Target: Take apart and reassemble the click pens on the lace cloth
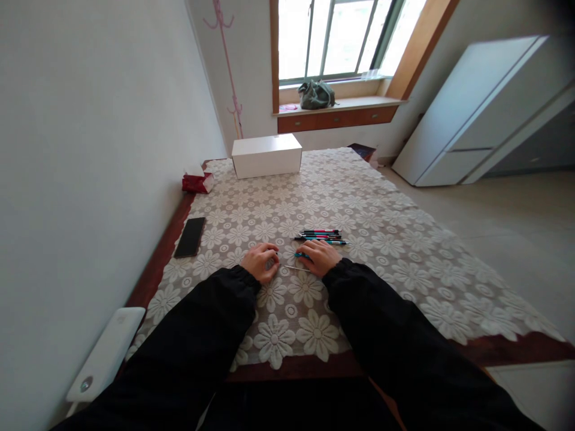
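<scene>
My left hand (260,261) rests on the lace tablecloth (381,227) with its fingers curled; a small dark piece seems pinched at its fingertips, too small to identify. My right hand (321,257) lies next to it, fingers closed on a teal pen part (300,255). A thin pale refill (296,268) lies on the cloth between the two hands. Just beyond my right hand sits a small pile of pens (322,236), red, black and teal. Both arms wear black sleeves.
A black phone (190,237) lies at the left edge. A white box (266,155) stands at the far end, a red tissue pack (196,182) to its left. A white device (105,354) sits near left. A grey bag (317,94) rests on the windowsill.
</scene>
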`<control>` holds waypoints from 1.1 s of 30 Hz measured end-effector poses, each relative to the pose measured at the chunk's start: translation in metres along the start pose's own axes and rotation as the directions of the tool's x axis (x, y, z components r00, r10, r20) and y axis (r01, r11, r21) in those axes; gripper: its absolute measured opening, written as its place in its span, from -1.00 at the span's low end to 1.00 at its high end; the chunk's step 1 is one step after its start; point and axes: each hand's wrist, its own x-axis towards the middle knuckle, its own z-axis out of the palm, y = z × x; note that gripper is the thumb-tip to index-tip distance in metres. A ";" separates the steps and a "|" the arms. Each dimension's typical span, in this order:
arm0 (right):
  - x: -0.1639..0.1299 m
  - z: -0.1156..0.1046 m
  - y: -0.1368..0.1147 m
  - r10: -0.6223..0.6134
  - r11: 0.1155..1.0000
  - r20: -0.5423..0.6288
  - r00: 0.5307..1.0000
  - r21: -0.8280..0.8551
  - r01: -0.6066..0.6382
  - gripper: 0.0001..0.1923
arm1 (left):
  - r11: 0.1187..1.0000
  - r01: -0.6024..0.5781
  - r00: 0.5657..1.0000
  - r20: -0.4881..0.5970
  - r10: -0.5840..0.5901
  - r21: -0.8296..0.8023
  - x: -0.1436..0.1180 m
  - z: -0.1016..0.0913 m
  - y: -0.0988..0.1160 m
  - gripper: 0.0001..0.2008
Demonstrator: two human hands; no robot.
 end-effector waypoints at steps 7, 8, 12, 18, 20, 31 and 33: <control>-0.003 -0.009 0.013 0.027 0.998 0.046 0.999 -0.051 -0.025 -0.78 | 1.000 0.008 1.000 0.007 -0.008 0.001 0.000 0.000 0.000 -0.95; -0.003 -0.009 0.016 0.021 0.999 0.053 0.998 -0.046 -0.018 -0.81 | 1.000 0.008 1.000 0.007 -0.008 0.001 0.000 0.000 0.000 -0.96; -0.005 -0.007 0.025 0.003 1.000 0.060 0.998 -0.029 -0.001 -0.89 | 1.000 0.010 1.000 0.005 -0.010 0.001 0.000 0.001 -0.001 -0.96; -0.006 -0.002 0.029 -0.029 0.999 0.021 0.999 -0.027 0.029 -0.84 | 1.000 0.017 1.000 0.013 -0.017 0.006 0.000 0.000 0.000 -0.97; -0.006 -0.002 0.029 -0.040 0.999 0.024 0.999 -0.026 0.041 -0.84 | 1.000 0.015 1.000 0.012 -0.015 0.006 0.000 -0.001 0.000 -0.96; -0.006 -0.001 0.029 -0.074 0.997 -0.001 0.997 -0.012 0.074 -0.84 | 1.000 0.010 1.000 0.015 -0.010 0.009 0.000 -0.001 0.000 -0.96; -0.006 -0.001 0.028 -0.077 0.997 0.000 0.997 -0.019 0.077 -0.84 | 1.000 0.007 1.000 0.017 -0.008 0.012 0.000 -0.001 -0.001 -0.96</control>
